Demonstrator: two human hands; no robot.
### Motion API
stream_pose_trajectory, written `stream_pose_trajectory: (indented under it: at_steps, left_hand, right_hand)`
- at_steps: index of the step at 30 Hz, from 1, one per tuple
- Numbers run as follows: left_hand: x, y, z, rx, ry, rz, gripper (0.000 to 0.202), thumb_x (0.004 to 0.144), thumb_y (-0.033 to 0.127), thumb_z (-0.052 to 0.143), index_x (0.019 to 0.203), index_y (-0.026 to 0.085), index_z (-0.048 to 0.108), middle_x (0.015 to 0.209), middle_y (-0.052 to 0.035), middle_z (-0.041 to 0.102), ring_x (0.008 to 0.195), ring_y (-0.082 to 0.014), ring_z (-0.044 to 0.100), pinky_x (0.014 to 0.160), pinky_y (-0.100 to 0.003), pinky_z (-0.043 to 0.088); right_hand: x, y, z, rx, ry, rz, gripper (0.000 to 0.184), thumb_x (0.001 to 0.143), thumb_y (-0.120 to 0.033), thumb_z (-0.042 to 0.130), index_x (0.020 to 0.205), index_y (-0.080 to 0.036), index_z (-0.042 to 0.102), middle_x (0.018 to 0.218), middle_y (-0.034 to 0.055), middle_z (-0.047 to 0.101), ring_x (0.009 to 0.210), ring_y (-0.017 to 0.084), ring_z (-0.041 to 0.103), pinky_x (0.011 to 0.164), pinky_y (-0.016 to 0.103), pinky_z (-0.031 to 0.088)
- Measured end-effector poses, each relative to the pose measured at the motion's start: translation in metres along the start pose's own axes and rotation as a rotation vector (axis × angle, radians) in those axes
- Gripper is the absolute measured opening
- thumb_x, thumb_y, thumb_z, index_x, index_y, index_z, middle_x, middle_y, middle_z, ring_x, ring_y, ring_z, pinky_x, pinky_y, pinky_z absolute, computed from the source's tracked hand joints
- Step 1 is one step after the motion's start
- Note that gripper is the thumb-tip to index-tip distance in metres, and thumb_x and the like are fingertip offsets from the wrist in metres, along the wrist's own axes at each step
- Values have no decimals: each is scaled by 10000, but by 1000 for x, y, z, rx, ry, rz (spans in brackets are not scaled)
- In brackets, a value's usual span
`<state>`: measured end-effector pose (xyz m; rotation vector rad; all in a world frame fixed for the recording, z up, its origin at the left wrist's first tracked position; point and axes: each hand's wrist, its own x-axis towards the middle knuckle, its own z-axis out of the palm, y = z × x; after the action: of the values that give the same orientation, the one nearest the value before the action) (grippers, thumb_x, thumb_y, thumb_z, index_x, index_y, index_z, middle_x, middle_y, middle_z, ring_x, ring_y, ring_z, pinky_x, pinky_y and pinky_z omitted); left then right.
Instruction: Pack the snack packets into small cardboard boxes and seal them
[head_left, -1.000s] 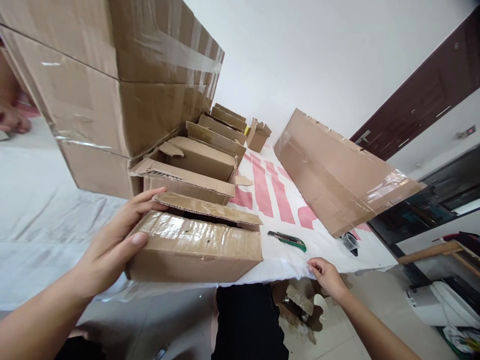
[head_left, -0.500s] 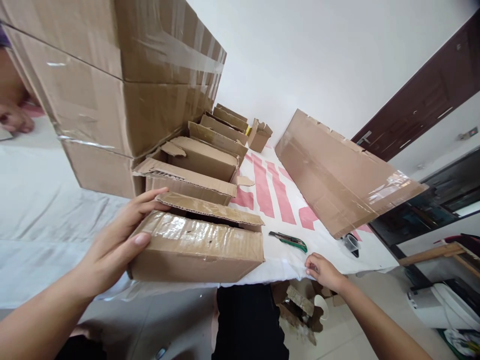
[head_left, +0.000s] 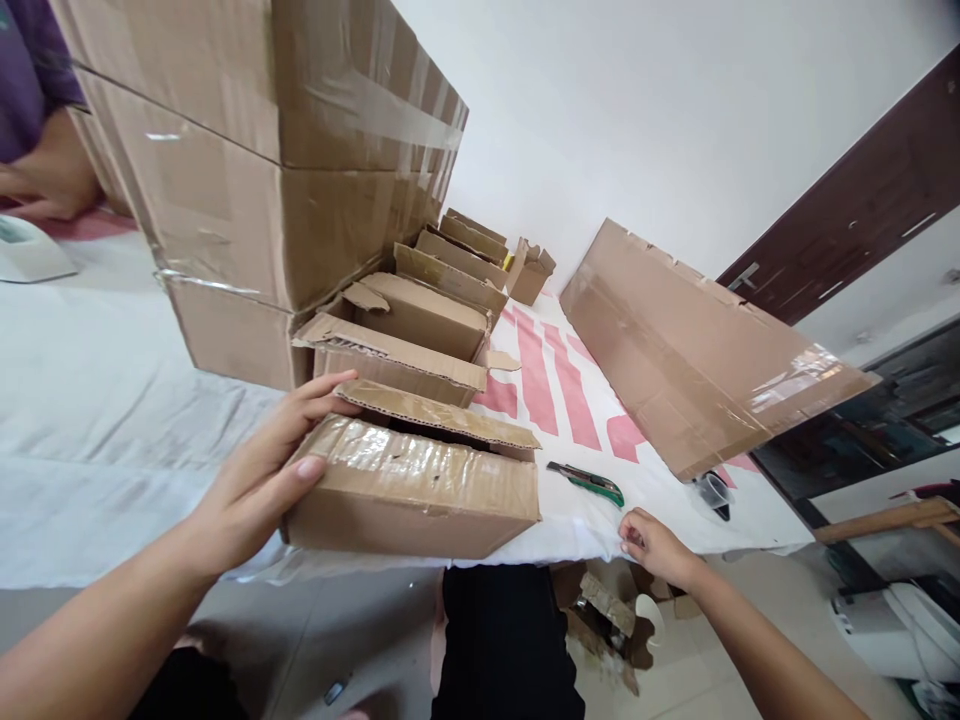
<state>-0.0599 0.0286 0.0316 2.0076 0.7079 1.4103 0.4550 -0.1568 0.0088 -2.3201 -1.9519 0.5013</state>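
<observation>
Now, nearest us, our left hand (head_left: 262, 475) has its thumb and fingers spread wide around the left end of a brown box (head_left: 420, 505), gripping it there. The box sits at the near edge of the table, and its long side runs left to right along that edge. Its near top is taped, and its far flap (head_left: 442, 412) is lifted a little, with a dark gap between the 2.

Off to the right, apart from the box, our right hand (head_left: 652, 548) is low by the table edge, with its fingers curled in. We see nothing in them, but we cannot tell if they touch the white cloth (head_left: 517, 540).

Just past those fingers, a bit to the left, lies a green knife (head_left: 589, 482). Its long way slants: the handle end is by our right hand, and the other end is by the box's right end. So our right hand is much nearer to it, and the box lies between it and our left hand.

Farther off are open boxes (head_left: 405, 375) in a row, next to a stack of big boxes (head_left: 217, 190).
</observation>
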Motion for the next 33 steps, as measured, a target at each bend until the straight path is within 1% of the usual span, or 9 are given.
stream_pose_trajectory:
  at_steps: [4,7,11,13,16,18,23,30,33]
  left_hand:
    - [0,-1,0,1,4,1,333,959,452,373,1178,260,534,1503,-53,405,1379,-307,366,1141,-456,271]
    - [0,0,0,-8,4,1,321,954,441,387,1181,266,533,1501,-50,409,1385,-312,357,1149,-461,259]
    - [0,1,1,-8,18,-5,307,950,423,395,1183,283,537,1499,-42,415,1387,-326,353,1146,-491,266]
    - [-1,2,1,-7,21,-8,307,950,416,392,1185,285,540,1503,-40,413,1387,-332,354,1148,-504,264]
    - [-1,1,1,1,11,2,308,952,416,387,1187,284,536,1505,-36,408,1389,-329,352,1151,-489,263]
    - [-1,1,1,7,8,7,307,955,418,382,1188,284,529,1504,-34,407,1396,-325,342,1152,-477,260]
    - [0,0,0,11,1,7,308,960,422,375,1185,274,522,1505,-45,400,1391,-319,347,1146,-472,262]
    - [0,0,0,-6,5,-5,304,956,431,384,1182,290,530,1501,-36,407,1386,-325,350,1142,-484,258]
    - [0,1,0,-8,0,-5,309,957,440,386,1184,287,530,1504,-37,405,1391,-322,343,1144,-486,251]
  right_hand:
    - [-4,-8,-7,-15,3,-57,345,749,-154,548,1082,-238,580,1097,64,591,994,208,575,886,344,450]
    - [-9,-11,-12,-35,-11,-90,238,789,-191,549,1007,-262,616,1039,46,619,1005,216,578,900,352,445]
    - [-15,-10,-13,-57,13,-72,78,789,-211,557,848,-245,595,911,36,615,881,212,586,825,359,473]
    - [-15,-10,-11,-54,30,-61,130,795,-201,538,905,-242,594,950,42,619,870,205,592,816,356,487]
    - [-12,-11,-8,-45,43,-68,298,841,-178,460,1103,-245,586,1098,68,621,985,207,597,895,362,476]
    - [-8,-11,-7,-47,41,-82,329,866,-176,422,1138,-246,594,1147,76,615,1057,213,583,946,367,451]
    - [-6,-13,-10,-69,31,-77,211,857,-187,436,938,-236,625,978,62,626,942,219,594,866,367,466]
    - [-24,-15,-19,-46,-70,-108,152,832,-189,487,770,-242,615,837,21,612,803,183,592,752,306,470]
    - [-25,-11,-16,-31,-34,-72,191,850,-199,453,823,-240,637,876,41,619,830,196,597,787,331,477]
